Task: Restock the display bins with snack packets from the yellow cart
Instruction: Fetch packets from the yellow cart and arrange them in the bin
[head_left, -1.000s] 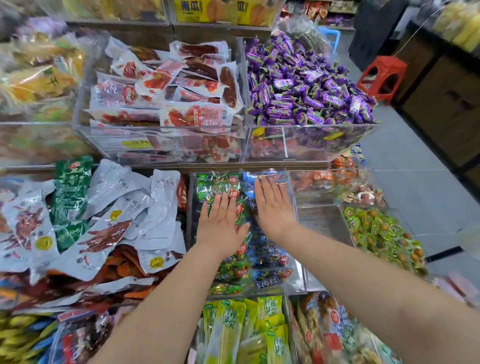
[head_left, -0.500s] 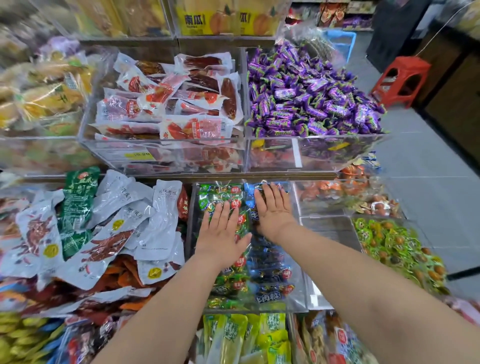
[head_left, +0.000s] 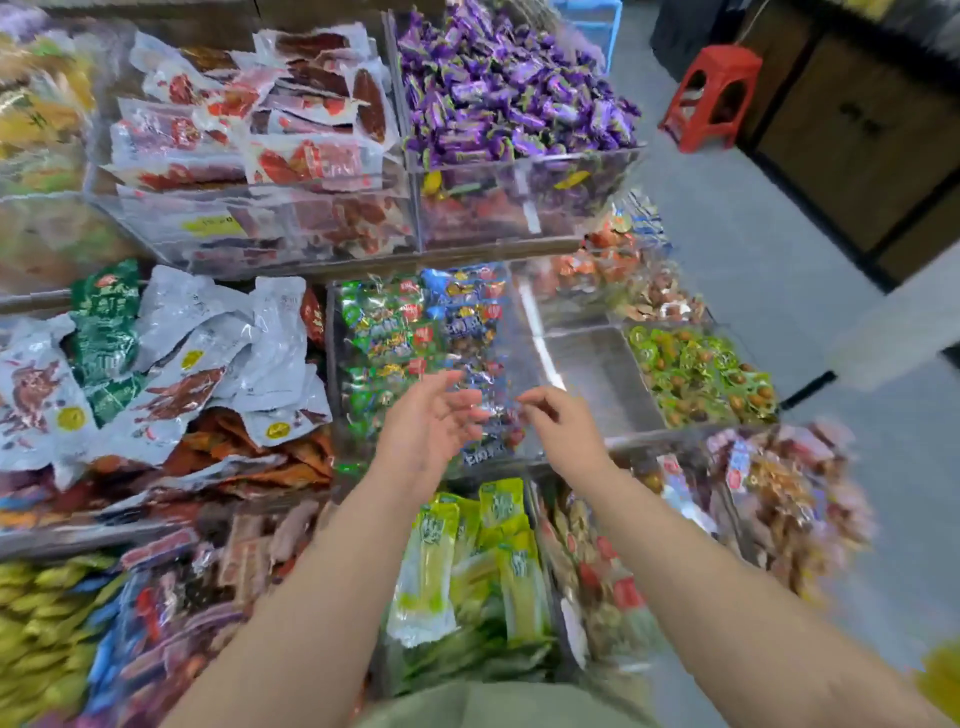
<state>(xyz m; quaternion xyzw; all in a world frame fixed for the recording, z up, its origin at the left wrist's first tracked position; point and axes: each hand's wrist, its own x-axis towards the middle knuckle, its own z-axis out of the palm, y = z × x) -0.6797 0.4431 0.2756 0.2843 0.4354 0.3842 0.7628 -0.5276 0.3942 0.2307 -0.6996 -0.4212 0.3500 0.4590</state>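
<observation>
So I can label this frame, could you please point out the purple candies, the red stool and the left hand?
purple candies (head_left: 511, 98), head view, middle of heap
red stool (head_left: 723, 60), head view, seat top
left hand (head_left: 423, 428), head view, its middle

Left forearm: my bare left forearm (head_left: 311, 582) reaches up from the lower left and slants inward.
Left hand: my left hand (head_left: 428, 423) has its palm turned toward the other hand, fingers (head_left: 460, 410) loosely spread and slightly bent, holding nothing.
Right forearm: my bare right forearm (head_left: 727, 577) comes in from the lower right and slants inward.
Right hand: my right hand (head_left: 563, 434) shows its back, fingers loosely curled toward the left hand; blurred, nothing visible in them.
Spacing: the hands are near each other, fingertips apart.
</observation>
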